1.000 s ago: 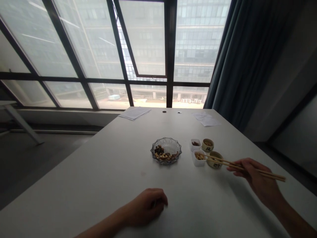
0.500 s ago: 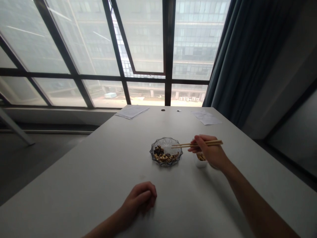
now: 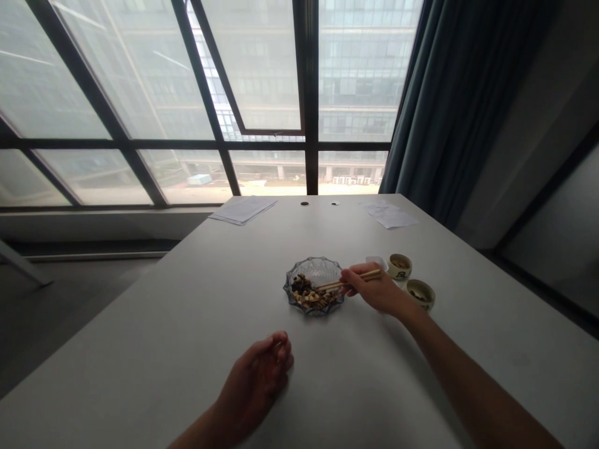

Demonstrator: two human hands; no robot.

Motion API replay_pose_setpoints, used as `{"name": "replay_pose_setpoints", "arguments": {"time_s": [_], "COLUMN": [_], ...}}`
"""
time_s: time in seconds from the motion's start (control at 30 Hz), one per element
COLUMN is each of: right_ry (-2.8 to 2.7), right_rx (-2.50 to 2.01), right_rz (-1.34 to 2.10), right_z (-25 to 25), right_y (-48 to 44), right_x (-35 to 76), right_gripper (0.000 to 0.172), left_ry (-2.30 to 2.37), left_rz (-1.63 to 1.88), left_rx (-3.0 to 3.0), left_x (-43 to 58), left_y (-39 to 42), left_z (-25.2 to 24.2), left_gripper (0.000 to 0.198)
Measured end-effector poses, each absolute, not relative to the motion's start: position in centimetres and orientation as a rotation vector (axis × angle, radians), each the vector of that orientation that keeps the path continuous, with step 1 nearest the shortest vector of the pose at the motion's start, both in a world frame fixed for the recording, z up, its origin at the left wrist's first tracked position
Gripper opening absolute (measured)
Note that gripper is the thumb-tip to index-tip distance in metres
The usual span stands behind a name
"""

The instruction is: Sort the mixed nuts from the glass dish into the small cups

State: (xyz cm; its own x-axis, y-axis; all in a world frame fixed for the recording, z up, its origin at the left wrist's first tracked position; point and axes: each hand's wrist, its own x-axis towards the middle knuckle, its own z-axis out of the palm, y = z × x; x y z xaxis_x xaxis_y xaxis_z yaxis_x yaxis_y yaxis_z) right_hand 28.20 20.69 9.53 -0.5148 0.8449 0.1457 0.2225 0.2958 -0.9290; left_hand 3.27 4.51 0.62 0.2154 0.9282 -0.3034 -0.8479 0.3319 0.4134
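Observation:
My right hand [image 3: 374, 290] grips a pair of light wooden chopsticks [image 3: 333, 285]. Their tips reach down into the mixed dried pieces, yellowish and dark brown, in a clear scalloped glass bowl [image 3: 322, 265]. Whether a piece is caught between the tips is too small to tell. Nearer to me, my left hand [image 3: 257, 380] rests by the tabletop, palm turned inward. It holds nothing, and its fingers are loosely bent. Just behind my right hand, part of a white container [image 3: 375, 261] shows; the hand hides the rest.
Two small beige cups stand right of my right hand: a farther cup [image 3: 399, 267] with a dark mark, and a nearer cup [image 3: 420, 293]. Stacked papers [image 3: 244, 210] and loose sheets [image 3: 392, 215] lie at the far end of the white table [image 3: 163, 324].
My right hand has moved left and tilted the chopsticks down into the bowl, uncovering the two cups. My left hand has turned its palm up and loosened its fingers. The view has shifted slightly.

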Motion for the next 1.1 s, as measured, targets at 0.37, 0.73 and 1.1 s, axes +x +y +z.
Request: {"name": "replay_pose_setpoints", "arguments": {"time_s": [0.37,0.73,1.1], "right_ry": [-1.569,-1.249,-1.29], "right_rx": [-1.071,-1.124,-1.18], "right_rz": [1.109,0.683,0.803], "right_z": [11.1,14.9,13.9], "right_y": [20.5,22.2,23.5], "right_x": [29.4,38.8,38.4], "right_gripper": [0.051,0.043,0.039], "left_ry": [0.583,0.569,0.593], "left_rz": [1.248,1.257,1.279], "left_rx": [0.088,0.04,0.051], "left_x": [3.5,3.5,3.3], "left_y": [4.7,4.8,4.7], "left_z": [1.6,2.1,1.9], "left_gripper": [0.006,0.01,0.007]}}
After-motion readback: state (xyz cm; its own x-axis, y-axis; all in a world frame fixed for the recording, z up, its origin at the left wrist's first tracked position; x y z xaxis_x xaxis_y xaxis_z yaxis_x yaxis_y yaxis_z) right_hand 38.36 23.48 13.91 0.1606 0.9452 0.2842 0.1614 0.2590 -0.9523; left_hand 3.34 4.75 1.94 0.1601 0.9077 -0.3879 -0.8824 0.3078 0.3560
